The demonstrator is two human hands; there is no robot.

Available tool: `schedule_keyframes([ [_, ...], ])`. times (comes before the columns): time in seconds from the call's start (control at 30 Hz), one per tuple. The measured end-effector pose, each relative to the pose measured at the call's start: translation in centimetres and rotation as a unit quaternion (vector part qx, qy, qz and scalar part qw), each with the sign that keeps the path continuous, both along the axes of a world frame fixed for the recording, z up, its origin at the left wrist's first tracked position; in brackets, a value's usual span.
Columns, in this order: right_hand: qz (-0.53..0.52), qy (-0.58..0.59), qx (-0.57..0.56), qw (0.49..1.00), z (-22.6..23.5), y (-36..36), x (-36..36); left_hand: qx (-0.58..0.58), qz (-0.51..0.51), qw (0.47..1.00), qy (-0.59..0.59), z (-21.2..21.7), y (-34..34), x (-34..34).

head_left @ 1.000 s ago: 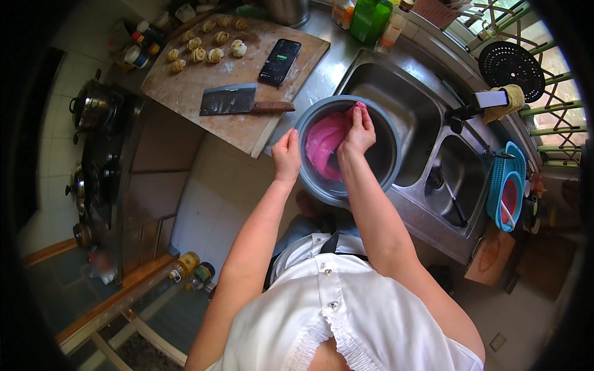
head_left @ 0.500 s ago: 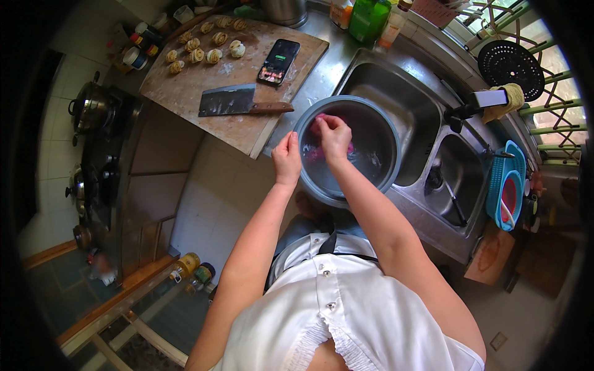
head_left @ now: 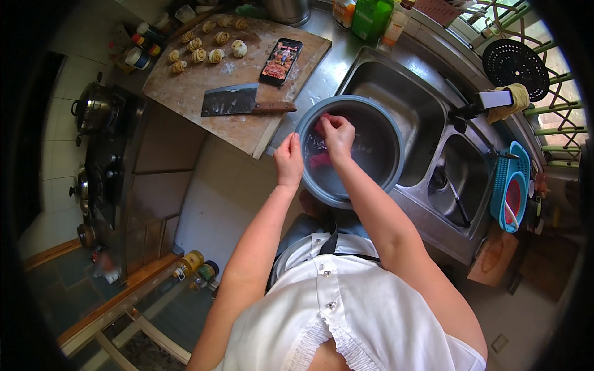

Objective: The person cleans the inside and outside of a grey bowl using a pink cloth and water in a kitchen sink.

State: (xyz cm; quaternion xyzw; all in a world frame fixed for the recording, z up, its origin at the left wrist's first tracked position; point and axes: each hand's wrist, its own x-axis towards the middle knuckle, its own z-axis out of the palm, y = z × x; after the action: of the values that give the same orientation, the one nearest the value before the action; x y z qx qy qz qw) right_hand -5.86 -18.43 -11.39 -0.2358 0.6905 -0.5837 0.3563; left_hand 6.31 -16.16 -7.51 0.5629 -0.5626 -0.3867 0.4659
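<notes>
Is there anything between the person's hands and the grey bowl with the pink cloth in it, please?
Nothing visible does. The left hand already grips the rim of the grey bowl, and the right hand is inside it, pressed on the pink cloth. The cleaver lies apart on the cutting board.

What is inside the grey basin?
Inside the basin the right hand presses a pink cloth against the wall. The hand covers much of the cloth. The left hand grips the rim.

Steel counter (head_left: pixel 322 68) with wooden cutting board (head_left: pixel 198 93), double sink (head_left: pixel 427 142), grey bowl (head_left: pixel 383 123).
</notes>
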Motion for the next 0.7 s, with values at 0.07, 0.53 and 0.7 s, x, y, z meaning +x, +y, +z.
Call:
schedule_keyframes([
  [0.07, 0.008, -0.007, -0.018, 1.0, 0.2, -0.1, 0.2, -0.004, -0.004, 1.0, 0.004, 0.1, -0.3, 0.3],
  [0.53, 0.055, 0.043, -0.016, 0.997, 1.0, 0.8, 0.7, 0.0, -0.005, 1.0, -0.002, -0.4, -0.1, 0.1],
  [0.7, 0.061, 0.123, -0.001, 0.99, 2.1, 1.0, 1.0, 0.033, -0.014, 0.999, -0.017, -0.1, -0.1, 0.4],
])
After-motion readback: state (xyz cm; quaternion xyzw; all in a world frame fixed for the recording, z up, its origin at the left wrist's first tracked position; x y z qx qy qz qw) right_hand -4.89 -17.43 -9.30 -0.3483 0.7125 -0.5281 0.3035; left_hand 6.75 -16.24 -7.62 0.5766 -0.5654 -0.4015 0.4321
